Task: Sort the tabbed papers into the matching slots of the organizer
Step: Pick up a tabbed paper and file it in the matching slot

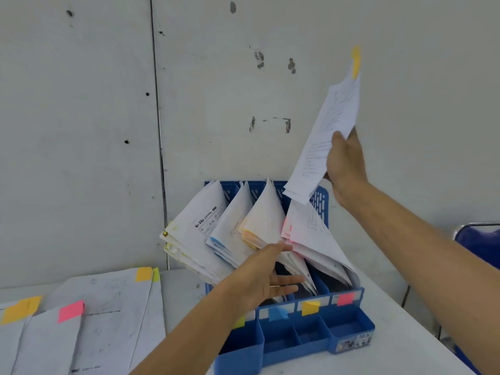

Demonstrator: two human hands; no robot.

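Above the blue plastic slotted organizer (pixel 297 350): white printed sheet with yellow tab (pixel 324 136), long axis steep, tab uppermost, pinched by right hand (pixel 345 163); print illegible. Left hand (pixel 259 277) flat-fingered at filed white papers (pixel 205 226).

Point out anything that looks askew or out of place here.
The filed papers do not stand upright: all four bundles flop leftward, the leftmost overhanging the left side of the blue organizer. The left hand reaches among them; the right hand holds a yellow-tabbed paper above.
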